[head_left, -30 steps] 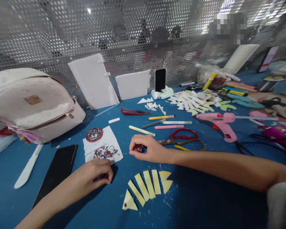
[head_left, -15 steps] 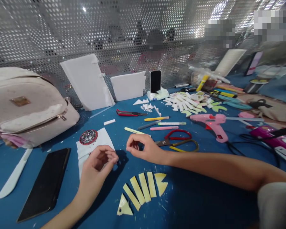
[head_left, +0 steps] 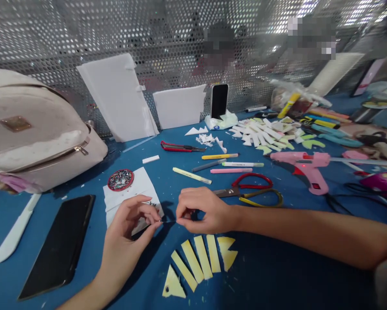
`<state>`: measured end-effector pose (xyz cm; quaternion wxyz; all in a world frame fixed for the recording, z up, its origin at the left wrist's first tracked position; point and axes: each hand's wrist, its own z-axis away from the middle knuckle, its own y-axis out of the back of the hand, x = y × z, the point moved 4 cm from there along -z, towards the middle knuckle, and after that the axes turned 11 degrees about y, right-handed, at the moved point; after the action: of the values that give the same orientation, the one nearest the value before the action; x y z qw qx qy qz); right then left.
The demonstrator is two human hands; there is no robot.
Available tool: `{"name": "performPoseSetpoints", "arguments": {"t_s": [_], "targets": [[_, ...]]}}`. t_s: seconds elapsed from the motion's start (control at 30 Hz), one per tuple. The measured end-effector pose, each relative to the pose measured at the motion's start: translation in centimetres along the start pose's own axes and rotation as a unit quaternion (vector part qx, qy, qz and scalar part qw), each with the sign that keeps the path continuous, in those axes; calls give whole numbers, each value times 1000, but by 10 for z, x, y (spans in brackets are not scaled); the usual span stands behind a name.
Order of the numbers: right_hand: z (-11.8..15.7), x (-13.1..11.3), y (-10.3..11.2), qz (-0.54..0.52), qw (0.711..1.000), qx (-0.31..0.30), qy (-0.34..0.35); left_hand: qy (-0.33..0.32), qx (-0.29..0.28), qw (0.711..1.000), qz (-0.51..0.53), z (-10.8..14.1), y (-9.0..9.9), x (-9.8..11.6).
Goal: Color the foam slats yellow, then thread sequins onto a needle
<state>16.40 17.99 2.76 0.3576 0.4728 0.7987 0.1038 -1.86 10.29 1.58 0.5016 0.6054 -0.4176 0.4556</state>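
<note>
Between my hands a thin, pale strand (head_left: 169, 222) is stretched; its material is too fine to make out. My left hand (head_left: 125, 230) pinches one end between thumb and finger, over the edge of a folded white paper (head_left: 147, 184). My right hand (head_left: 209, 212) pinches the other end, its fingers curled. On that paper rests a small red-rimmed dish (head_left: 120, 179) full of dark glittery bits. Below the hands, yellow pieces lie in a fish shape: a triangular head (head_left: 174, 285) with a hole, several strips (head_left: 192, 260) and a notched tail (head_left: 227, 253).
Scissors (head_left: 261, 197), several markers (head_left: 220, 156) and a red utility knife (head_left: 177, 147) lie beyond my right hand. A pink glue gun (head_left: 304, 163) and a pile of cut pieces (head_left: 264, 134) are further right. At left are a backpack (head_left: 47, 142), a black phone (head_left: 59, 245) and a white knife (head_left: 17, 232).
My hands have come closer together, and the fine strand now shows between their fingertips. The view has shifted a little, so objects at right appear further right.
</note>
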Motion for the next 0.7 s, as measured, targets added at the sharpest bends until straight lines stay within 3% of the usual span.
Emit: {"name": "performPoseSetpoints", "arguments": {"t_s": [0.7], "targets": [[0,0,0,13,1000,-2,-6,10,2,1000,-6,1,0,1]]}}
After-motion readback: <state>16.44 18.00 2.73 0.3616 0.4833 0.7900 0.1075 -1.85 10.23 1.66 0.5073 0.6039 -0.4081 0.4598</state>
